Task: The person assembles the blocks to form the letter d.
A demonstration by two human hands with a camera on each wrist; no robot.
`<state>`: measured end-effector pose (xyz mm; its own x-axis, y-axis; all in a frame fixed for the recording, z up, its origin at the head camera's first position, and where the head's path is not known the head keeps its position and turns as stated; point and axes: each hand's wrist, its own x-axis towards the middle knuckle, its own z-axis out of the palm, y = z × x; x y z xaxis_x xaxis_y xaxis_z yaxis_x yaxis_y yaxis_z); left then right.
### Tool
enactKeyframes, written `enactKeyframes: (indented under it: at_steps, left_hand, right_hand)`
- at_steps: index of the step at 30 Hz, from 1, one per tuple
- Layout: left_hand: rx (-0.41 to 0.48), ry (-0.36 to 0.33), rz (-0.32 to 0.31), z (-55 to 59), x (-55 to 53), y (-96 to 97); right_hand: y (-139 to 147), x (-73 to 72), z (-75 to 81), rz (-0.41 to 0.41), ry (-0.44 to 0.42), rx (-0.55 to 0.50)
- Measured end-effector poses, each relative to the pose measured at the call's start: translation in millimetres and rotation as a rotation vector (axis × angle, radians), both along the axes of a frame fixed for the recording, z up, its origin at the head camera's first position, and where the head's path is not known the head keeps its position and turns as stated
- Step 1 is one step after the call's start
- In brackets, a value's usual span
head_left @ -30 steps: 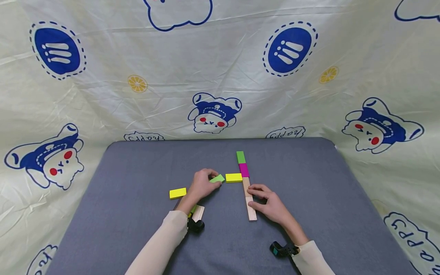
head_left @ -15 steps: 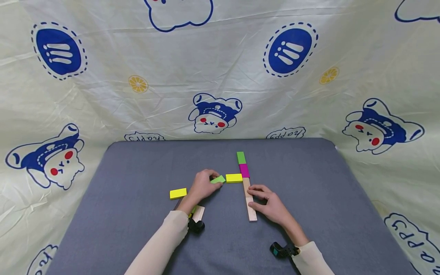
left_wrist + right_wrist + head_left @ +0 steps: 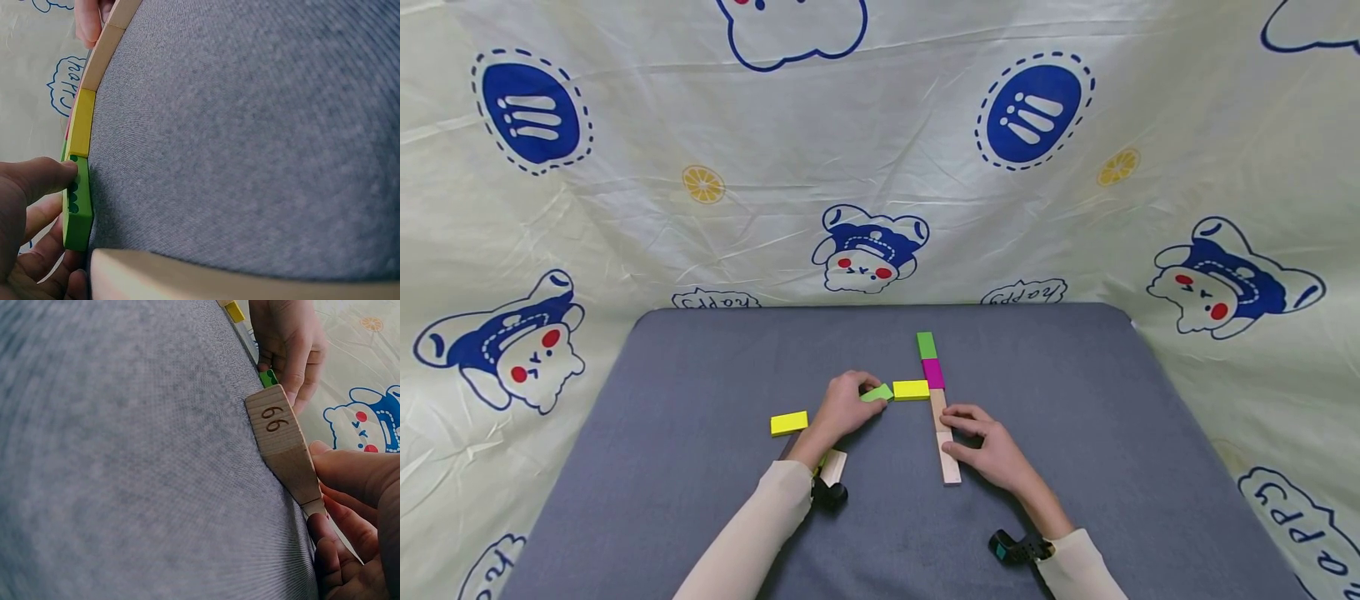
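Observation:
My left hand [image 3: 844, 406] pinches a light green wooden block [image 3: 877, 392] between thumb and fingers. In the left wrist view this green block [image 3: 77, 203], marked with dark green dots, meets the end of a yellow block [image 3: 82, 123]. That yellow block [image 3: 911, 390] lies crosswise against a row made of a green block [image 3: 927, 345], a magenta block [image 3: 933, 373] and two plain wooden blocks [image 3: 951, 468]. From the right, my right hand [image 3: 992, 446] touches the plain blocks with thumb and fingertips. The number 66 shows on the nearer plain block [image 3: 275, 425].
Left of my left forearm lies another yellow block [image 3: 788, 423]. A plain block [image 3: 833, 467] and other blocks beside it are partly hidden under that wrist. Grey cloth covers the table [image 3: 700, 367], and a printed curtain [image 3: 760, 250] hangs behind it.
My left hand has nudged the light green block slightly right, closing the small gap to the yellow block. My right hand has stayed in place.

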<state>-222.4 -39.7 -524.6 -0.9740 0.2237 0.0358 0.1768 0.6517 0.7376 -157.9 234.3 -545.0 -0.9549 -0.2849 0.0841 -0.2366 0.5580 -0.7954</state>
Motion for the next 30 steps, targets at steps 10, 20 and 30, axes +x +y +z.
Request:
enactKeyframes:
  at_steps: [10, 20, 30]
  left_hand:
    - [0.013, -0.006, -0.009, -2.9, 0.8, -1.3]
    - [0.014, -0.033, -0.073, 8.9, -1.7, -17.0]
    - [-0.013, -0.02, -0.128, 35.7, 9.7, -61.7]
  right_hand:
    - [0, 2.8, 0.3, 0.003, -0.002, -0.015]
    - [-2, 0.5, -0.3, -0.006, 0.014, 0.009]
    - [-1, 1.4, 0.6, 0.006, 0.004, -0.005]
